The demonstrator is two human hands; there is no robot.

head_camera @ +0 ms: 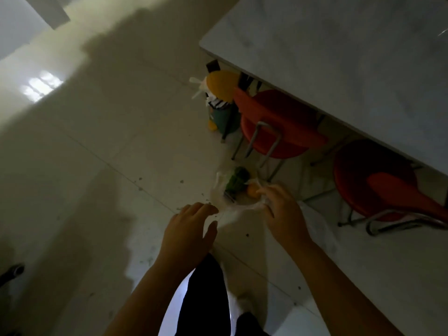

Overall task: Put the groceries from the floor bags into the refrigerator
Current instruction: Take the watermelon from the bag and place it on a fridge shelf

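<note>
A clear plastic bag (221, 197) lies open on the pale tiled floor beside the table. Inside it I see a green leafy vegetable (236, 181) and an orange fruit (253, 190). My right hand (282, 214) pinches the bag's right rim next to the orange fruit. My left hand (189, 230) hovers just left of the bag, fingers spread, holding nothing. The refrigerator is out of view.
A grey marble table (351, 69) fills the upper right. Two red stools (278, 124) (388, 183) with metal legs stand under its edge. A yellow-lidded bin (221, 105) with white bags sits beyond them. My dark trouser leg (206, 294) is below.
</note>
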